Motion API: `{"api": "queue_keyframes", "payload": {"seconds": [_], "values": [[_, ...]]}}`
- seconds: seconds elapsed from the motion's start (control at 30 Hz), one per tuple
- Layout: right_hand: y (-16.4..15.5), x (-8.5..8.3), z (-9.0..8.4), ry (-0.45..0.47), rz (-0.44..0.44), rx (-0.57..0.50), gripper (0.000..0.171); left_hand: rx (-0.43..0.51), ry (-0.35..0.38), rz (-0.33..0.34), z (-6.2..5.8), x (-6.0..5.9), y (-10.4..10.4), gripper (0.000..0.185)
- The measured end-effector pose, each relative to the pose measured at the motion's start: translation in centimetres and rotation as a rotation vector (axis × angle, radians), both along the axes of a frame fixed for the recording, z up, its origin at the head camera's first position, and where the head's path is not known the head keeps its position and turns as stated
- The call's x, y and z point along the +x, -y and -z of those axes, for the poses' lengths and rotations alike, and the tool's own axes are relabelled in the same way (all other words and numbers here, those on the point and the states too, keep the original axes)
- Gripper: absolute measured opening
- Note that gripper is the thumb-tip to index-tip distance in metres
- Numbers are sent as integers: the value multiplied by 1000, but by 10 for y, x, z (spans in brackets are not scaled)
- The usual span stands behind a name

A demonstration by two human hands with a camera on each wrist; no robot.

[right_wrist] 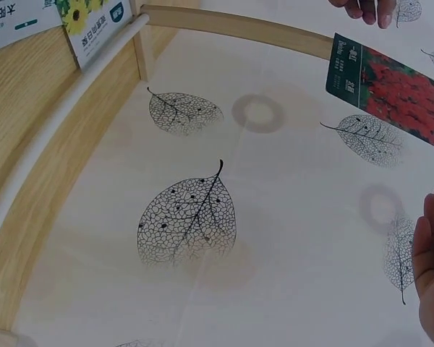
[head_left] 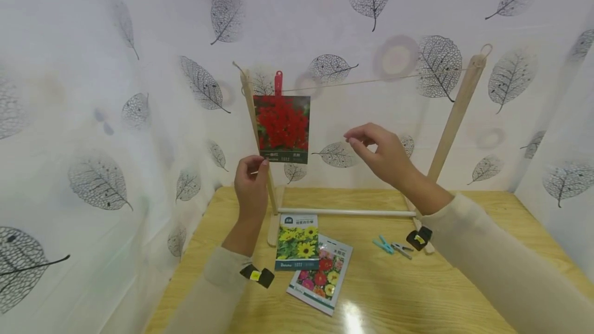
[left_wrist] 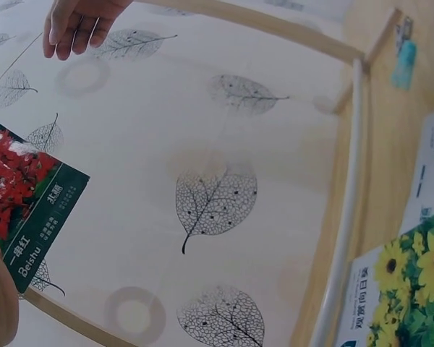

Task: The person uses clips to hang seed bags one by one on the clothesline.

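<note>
A red-flower seed packet [head_left: 283, 130] hangs by a red clothespin [head_left: 278, 84] from a string [head_left: 362, 82] near the left post. My left hand [head_left: 252, 182] is at the packet's lower left corner, thumb and index finger close together. In the right wrist view, the left hand's fingers [right_wrist: 369, 10] show a gap from the packet's edge. To the right of the packet my right hand [head_left: 378, 151] is raised in the air, fingers loosely bent and holding nothing. The left wrist view shows that right hand [left_wrist: 83, 22] beyond the packet [left_wrist: 22, 195].
A wooden frame with a right post [head_left: 457, 117] and white crossbar [head_left: 348, 212] stands on the wooden table [head_left: 394, 298]. In front lie a yellow-flower packet [head_left: 298, 244], partly over a mixed-flower packet [head_left: 325, 277]. A blue clothespin [head_left: 383, 245] and a grey clothespin [head_left: 401, 250] lie at right.
</note>
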State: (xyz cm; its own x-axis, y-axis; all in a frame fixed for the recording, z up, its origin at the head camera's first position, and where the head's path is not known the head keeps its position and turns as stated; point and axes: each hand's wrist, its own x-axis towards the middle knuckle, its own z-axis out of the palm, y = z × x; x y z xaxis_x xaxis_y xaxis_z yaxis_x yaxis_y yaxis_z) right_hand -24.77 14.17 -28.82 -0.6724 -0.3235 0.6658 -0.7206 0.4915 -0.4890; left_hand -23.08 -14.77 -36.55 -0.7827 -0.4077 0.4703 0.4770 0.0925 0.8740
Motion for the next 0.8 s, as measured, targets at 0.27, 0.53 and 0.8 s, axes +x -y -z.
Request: {"api": "queue_keyframes", "payload": {"seconds": [0.27, 0.53, 0.8], "values": [[-7, 1, 12, 8, 10, -6, 17, -17, 32, -17, 9, 2, 0, 20], [-13, 2, 21, 40, 25, -12, 17, -3, 67, -7, 14, 3, -2, 21], [-20, 2, 29, 44, 46, -17, 16, -11, 82, 9, 16, 6, -4, 22]]}}
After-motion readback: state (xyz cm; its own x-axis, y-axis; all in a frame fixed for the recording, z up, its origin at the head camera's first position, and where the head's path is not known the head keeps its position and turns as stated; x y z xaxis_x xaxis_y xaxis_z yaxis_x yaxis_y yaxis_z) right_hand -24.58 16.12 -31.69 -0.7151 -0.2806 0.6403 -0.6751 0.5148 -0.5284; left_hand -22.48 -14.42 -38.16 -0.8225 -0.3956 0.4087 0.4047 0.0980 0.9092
